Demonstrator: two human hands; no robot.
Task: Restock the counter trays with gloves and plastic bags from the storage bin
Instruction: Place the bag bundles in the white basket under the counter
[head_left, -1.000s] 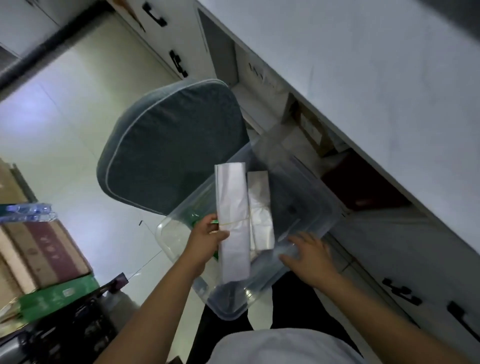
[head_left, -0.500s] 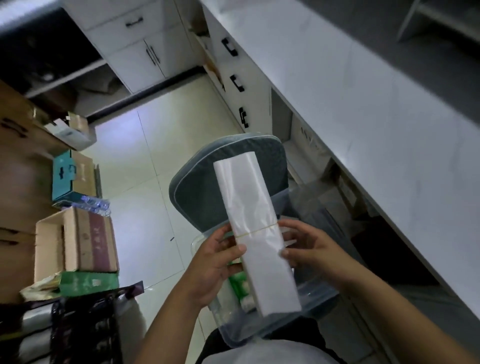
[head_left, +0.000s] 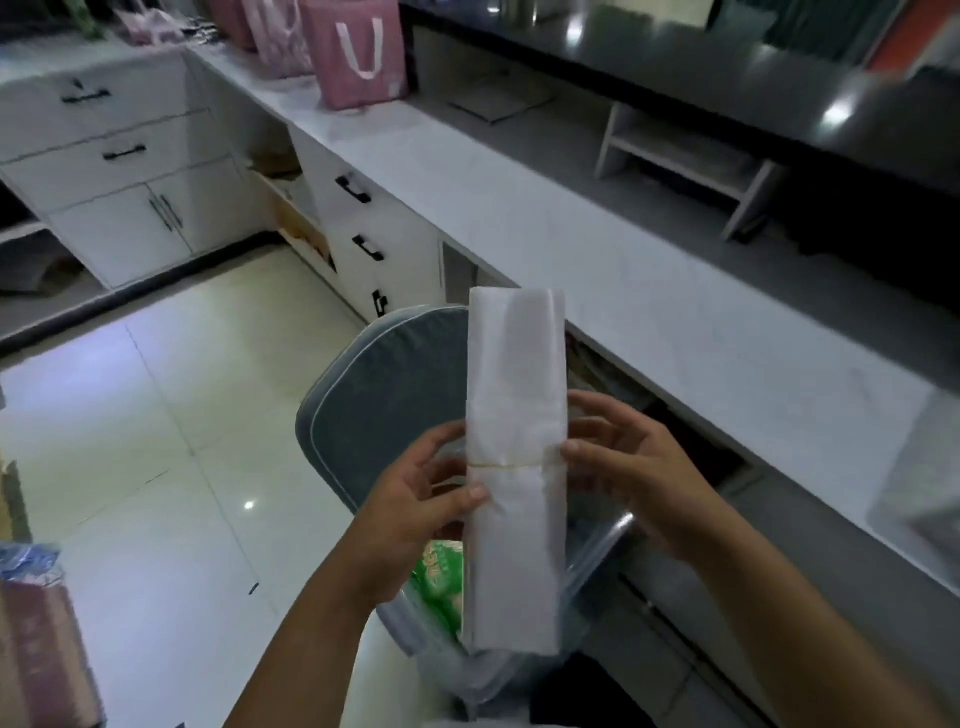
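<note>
One long bundle of plastic bags (head_left: 514, 467), flat-folded and cinched by a thin rubber band (head_left: 511, 464) a little below its middle, is held upright in front of the person, above the storage bin (head_left: 597, 551) and just off the edge of the white counter (head_left: 649, 322). The left hand (head_left: 415, 514) pinches the bundle's left edge, thumb laid on the face just under the band; the right hand (head_left: 634, 467) meets the right edge at band height, thumb tip on the film and fingers loosely spread behind. The bundle looks light, limp and slick: it would likely sag or shed sheets if taken by one end, so the banded waist is judged the safest hold. The clear-walled bin below holds a green printed packet (head_left: 441, 577); its other contents are hidden by the bundle. It rests against a grey cushioned chair (head_left: 395, 395). Pink gift bags (head_left: 358, 52) stand at the far end of the counter. No counter tray can be identified with certainty.
</note>
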